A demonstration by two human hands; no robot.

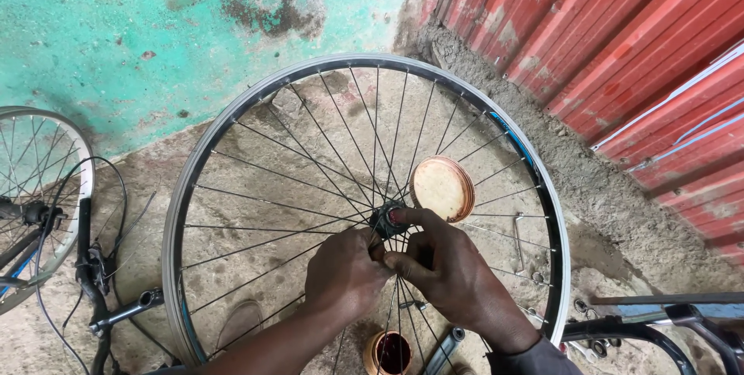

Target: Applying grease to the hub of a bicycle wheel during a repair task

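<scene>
Both hands [403,266] at hub [385,220]; rim [178,212] clear around.

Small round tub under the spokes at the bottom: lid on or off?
Off. The small round orange-brown tub stands open, its dark reddish inside showing. A round tan lid lies apart on the concrete floor; whether it belongs to it, cannot tell.

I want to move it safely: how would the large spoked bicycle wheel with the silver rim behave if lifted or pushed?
The spoked bicycle wheel with the silver rim probably feels light for its size, being mostly thin spokes and open space. Its round rim would likely roll if stood upright and pushed. The left hand and right hand grip at the dark hub, suggesting stiffness there; thin spokes may bend.
</scene>
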